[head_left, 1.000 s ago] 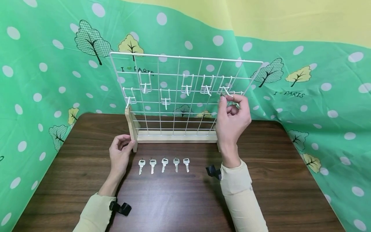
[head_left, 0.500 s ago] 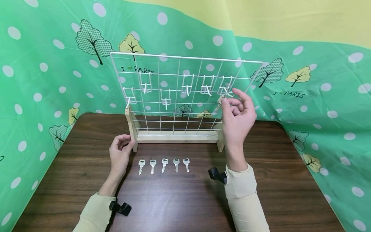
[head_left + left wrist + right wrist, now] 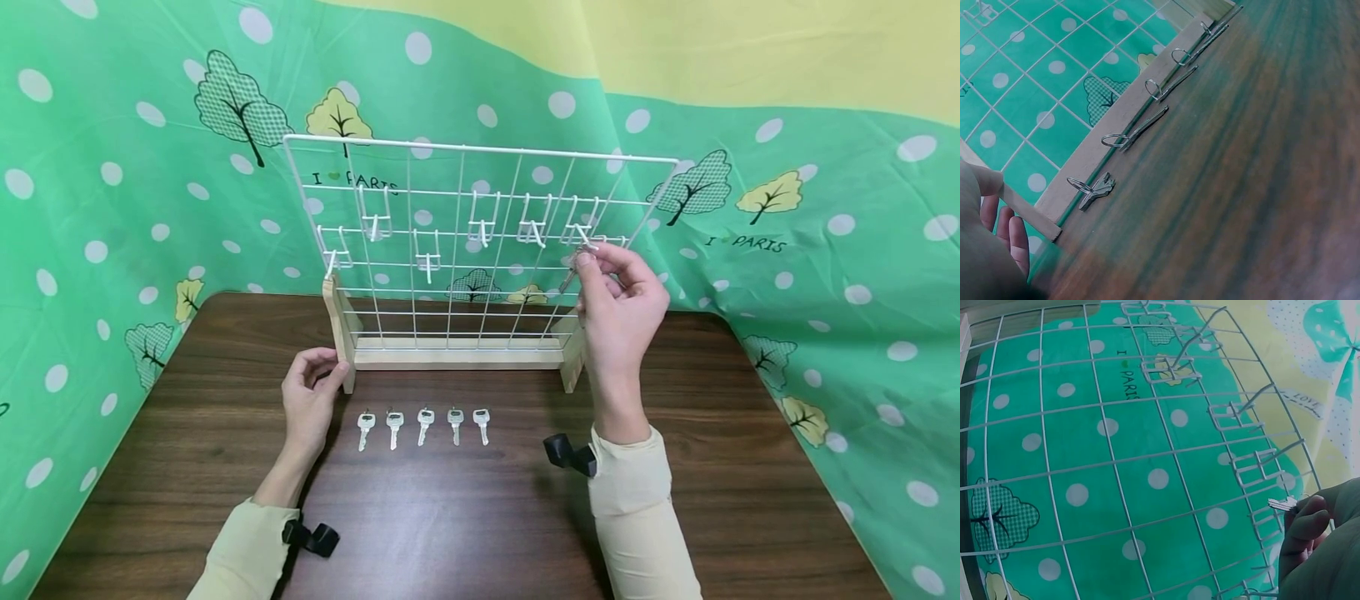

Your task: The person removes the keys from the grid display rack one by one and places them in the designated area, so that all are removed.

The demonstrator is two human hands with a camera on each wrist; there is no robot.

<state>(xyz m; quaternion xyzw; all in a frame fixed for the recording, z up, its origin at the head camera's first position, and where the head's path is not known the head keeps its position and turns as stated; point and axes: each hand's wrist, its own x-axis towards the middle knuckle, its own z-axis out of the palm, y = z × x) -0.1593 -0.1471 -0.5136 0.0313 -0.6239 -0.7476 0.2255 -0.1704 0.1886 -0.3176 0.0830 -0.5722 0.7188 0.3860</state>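
Observation:
My right hand (image 3: 624, 321) pinches a silver key (image 3: 567, 279) between thumb and index finger, just below the rightmost white hook (image 3: 577, 233) on the wire grid. In the right wrist view the key's blade (image 3: 1280, 504) sticks out past the fingertips. With thumb and fingers around it, my left hand (image 3: 309, 398) holds the left wooden leg (image 3: 342, 337) of the rack (image 3: 457, 360). Several more keys (image 3: 425, 427) lie in a row on the table before the rack. Each has a small ring, seen standing up in the left wrist view, as on the nearest key (image 3: 1099, 192).
Other white hooks hang on the grid, among them a left one (image 3: 337, 257), a lower one (image 3: 428, 258) and one beside the rightmost (image 3: 533, 227). The dark wooden table (image 3: 450, 525) reaches back to a green patterned cloth (image 3: 135, 217).
My right hand has drawn slightly right and down from the rightmost hook. Its index finger lifted from the key and came back down to it. The left hand stays in place.

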